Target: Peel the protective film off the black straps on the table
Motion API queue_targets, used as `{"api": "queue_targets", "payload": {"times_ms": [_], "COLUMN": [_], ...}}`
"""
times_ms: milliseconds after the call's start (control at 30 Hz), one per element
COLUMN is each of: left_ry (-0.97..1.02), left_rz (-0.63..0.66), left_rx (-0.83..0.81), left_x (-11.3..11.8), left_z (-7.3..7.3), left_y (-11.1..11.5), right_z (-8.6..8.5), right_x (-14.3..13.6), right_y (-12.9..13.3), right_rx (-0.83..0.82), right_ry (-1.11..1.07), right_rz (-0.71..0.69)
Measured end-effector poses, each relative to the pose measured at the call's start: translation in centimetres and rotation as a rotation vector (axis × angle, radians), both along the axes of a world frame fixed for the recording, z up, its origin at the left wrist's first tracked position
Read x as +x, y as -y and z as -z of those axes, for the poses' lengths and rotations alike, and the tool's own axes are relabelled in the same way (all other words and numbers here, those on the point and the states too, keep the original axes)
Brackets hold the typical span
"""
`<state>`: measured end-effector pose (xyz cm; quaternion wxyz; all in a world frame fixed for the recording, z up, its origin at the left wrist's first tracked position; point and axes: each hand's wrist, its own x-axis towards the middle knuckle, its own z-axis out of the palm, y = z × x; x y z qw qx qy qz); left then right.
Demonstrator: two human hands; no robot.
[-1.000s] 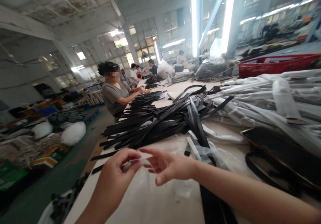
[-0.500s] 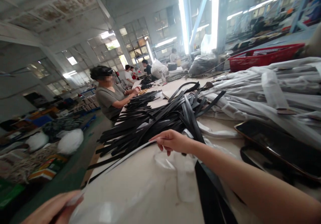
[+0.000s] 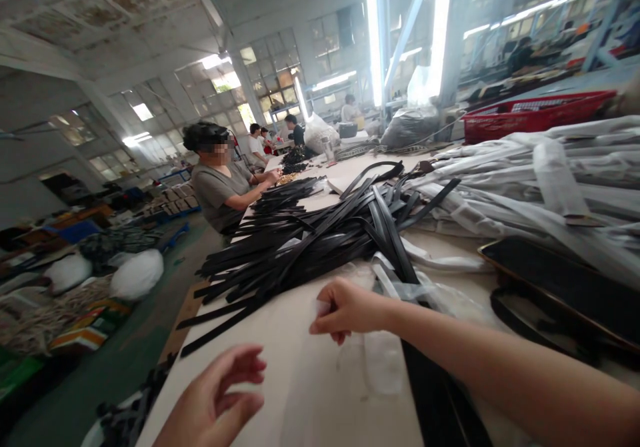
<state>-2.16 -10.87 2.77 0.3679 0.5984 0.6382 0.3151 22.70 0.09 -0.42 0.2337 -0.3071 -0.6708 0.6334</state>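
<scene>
Plastic film [image 3: 321, 309], one piece, pinched by right hand [image 3: 351, 308], fingers tight, left hand [image 3: 203, 397] empty, fingers parted

Film [image 3: 322, 308] you hold: translucent, whitish.
Your tabletop [image 3: 275, 330]: plain pale cream.
Straps [image 3: 290, 253] before you: black, a few grey highlights.
Wrapped strips [image 3: 560, 173]: white, greying where you see shadow.
Basket [image 3: 540, 123]: red, gridded inside.
Case [image 3: 560, 290] near you: black, thin gold-brown edge.
Co-worker's shirt [image 3: 213, 190]: grey-brown.
Floor [image 3: 175, 287]: dull green.
</scene>
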Motion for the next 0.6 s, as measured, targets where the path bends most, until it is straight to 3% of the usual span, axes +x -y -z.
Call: {"api": "queue_targets", "payload": {"times_ms": [133, 267, 367, 500, 600], "left_ry": [0.217, 0.242, 0.147, 0.193, 0.229], "left_rz": [0.034, 0.047, -0.037, -0.088, -0.094], "left_rx": [0.041, 0.048, 0.16, 0.142, 0.111], "left_x": [5.7, 8.6, 7.6, 5.0, 4.0], "left_z": [-0.1, 1.2, 1.9, 1.8, 1.7], "left_y": [-6.9, -9.7, -10.1, -10.8, -11.3], "right_z": [0.8, 2.3, 2.6, 2.2, 2.3], "right_x": [-1.0, -1.4, -0.7, 0.7, 0.8], "right_y": [0.7, -0.1, -1.7, -4.3, -5.5], "right_rx": [0.063, 0.118, 0.289, 0.851, 1.028], "right_ry": [0.072, 0.098, 0.159, 0.412, 0.533], "right_rz": [0.094, 0.211, 0.212, 0.397, 0.303]}}
